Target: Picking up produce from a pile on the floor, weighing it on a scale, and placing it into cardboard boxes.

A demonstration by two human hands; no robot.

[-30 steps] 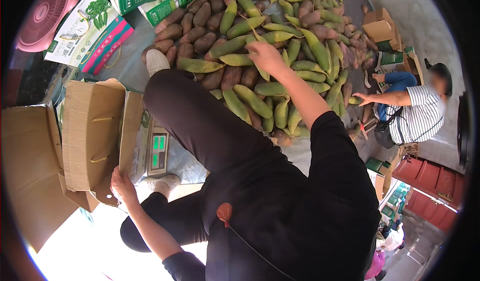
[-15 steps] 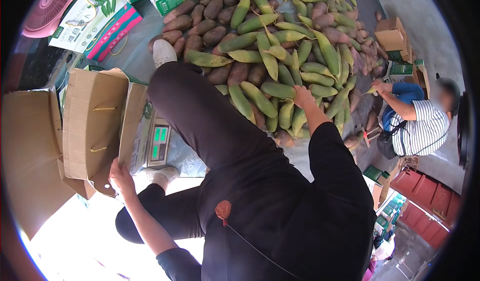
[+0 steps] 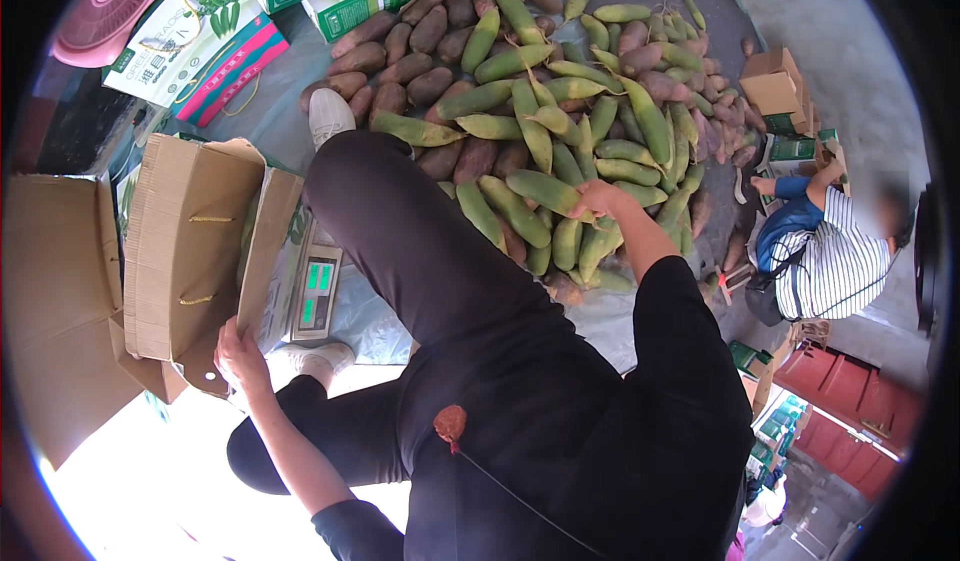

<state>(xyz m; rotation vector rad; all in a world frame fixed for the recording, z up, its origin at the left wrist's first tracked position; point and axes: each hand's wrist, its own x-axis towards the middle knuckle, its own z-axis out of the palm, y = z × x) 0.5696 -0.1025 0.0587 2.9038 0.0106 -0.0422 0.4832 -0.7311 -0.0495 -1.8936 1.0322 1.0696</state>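
Note:
My right hand (image 3: 603, 202) is closed around the end of a long green radish (image 3: 543, 191) at the near side of a big heap. Several other green radishes (image 3: 648, 121) and reddish-brown root vegetables (image 3: 430, 86) lie beyond it. On the left, my left hand (image 3: 243, 359) grips the near edge of an open cardboard box (image 3: 190, 231) that has yellow cord handles, fingers on its flap. Beside that box sits a scale (image 3: 318, 296) with a lit green display, partly covered by the box. The box's inside bottom is hidden.
A white and green carton (image 3: 190, 46) with a pink stripe and a pink plastic basket (image 3: 115, 11) stand at the far left. Another large cardboard box (image 3: 60, 301) is at the left edge. A co-worker (image 3: 835, 251) in a striped shirt sits at right near small cartons (image 3: 775, 91).
My right hand has drawn the radish slightly nearer and to the left. My left hand stays on the box edge. The co-worker's arm has moved away toward the cartons.

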